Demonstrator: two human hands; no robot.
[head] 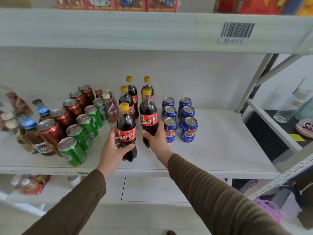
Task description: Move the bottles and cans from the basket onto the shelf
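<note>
Brown sleeves nearest, both arms reaching to the white shelf board [220, 150]. Left hand [113, 150] clamped on a dark cola bottle with yellow cap and red label [126, 131], right hand [156, 138] clamped on its twin [148, 116]. Both bottles sit at the front of the cola rows, between green drink cans [79, 133] and blue drink cans [188, 129]. Long axes near vertical, caps up, tilted slightly away. Bases look just at the board; contact unclear. Risk: a tilted release tips one into the tight cola rows behind, or the right hand clips the adjacent blue can. Pink basket [269, 209] at lower right.
</note>
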